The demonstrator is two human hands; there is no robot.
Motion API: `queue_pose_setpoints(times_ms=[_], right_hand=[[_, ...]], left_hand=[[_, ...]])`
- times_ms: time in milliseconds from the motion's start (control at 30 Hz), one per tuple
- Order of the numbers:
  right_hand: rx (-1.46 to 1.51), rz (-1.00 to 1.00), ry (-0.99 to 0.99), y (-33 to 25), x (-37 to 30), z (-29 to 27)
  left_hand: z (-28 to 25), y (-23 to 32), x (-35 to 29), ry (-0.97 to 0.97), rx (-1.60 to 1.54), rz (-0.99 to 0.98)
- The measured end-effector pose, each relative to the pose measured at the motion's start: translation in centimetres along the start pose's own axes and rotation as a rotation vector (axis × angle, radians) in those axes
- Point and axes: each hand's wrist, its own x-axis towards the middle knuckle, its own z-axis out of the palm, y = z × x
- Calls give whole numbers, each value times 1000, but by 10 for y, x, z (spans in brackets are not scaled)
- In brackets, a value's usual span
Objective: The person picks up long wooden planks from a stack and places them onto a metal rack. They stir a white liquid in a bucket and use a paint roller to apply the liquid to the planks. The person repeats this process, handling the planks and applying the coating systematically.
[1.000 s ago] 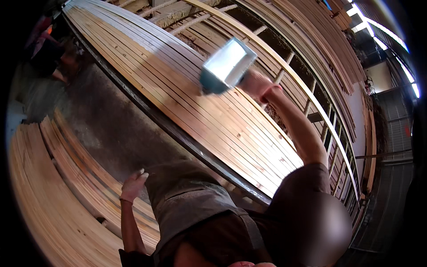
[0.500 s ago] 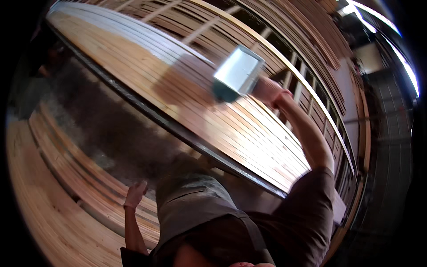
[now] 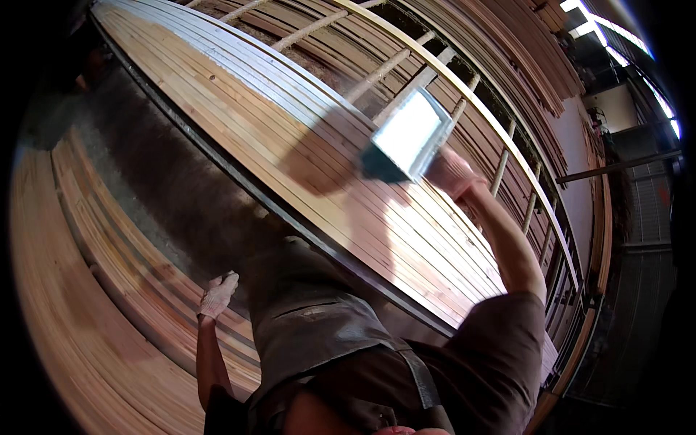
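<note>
My right hand (image 3: pixel 451 172), in a light glove, is stretched out over a bed of long wooden slats (image 3: pixel 290 145) and grips a flat, pale rectangular tool (image 3: pixel 407 136) that looks like a wide brush or pad. The tool's dark lower edge rests on the slats. The far slats look whitish, the near ones bare and reddish. My left hand (image 3: pixel 217 293), in a white glove, hangs down by my side with fingers loosely curled, holding nothing, above a lower stack of slats (image 3: pixel 109 319).
A dark metal rail (image 3: pixel 239 181) edges the slat bed on my side. Beyond the bed a wooden ladder-like frame (image 3: pixel 406 80) and more stacked boards (image 3: pixel 507 51) run away. A grey floor strip (image 3: pixel 145 181) lies between the bed and the lower stack. My dark apron fills the bottom.
My right hand has carried the tool along the slats, with its shadow shifting on the wood. My left hand has dropped a little lower at my side. The view has swung slightly.
</note>
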Motion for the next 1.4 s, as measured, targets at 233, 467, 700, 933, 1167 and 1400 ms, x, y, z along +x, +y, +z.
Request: queue_pose_setpoints(times_ms=[233,467,700,933,1167,1400], right_hand=[[434,176,-92,-139,-247,128],[614,269,24,-134,-250,91],[1117,392,149,-199,-327,169],[389,70,-278,-334,-580,293],[874,304,131,-436,-806,378],[533,212,178,-448,-771,437]], left_hand=[[142,-91,-90,71,-131,-93],[276,-222,-219,-91,163,-116],[414,-297,-281,115,-175,-108],[569,-296,-374,-19,119,-16],[672,-428,-433,19,-41,-161],[810,-487,-557,-41,-135,-324]])
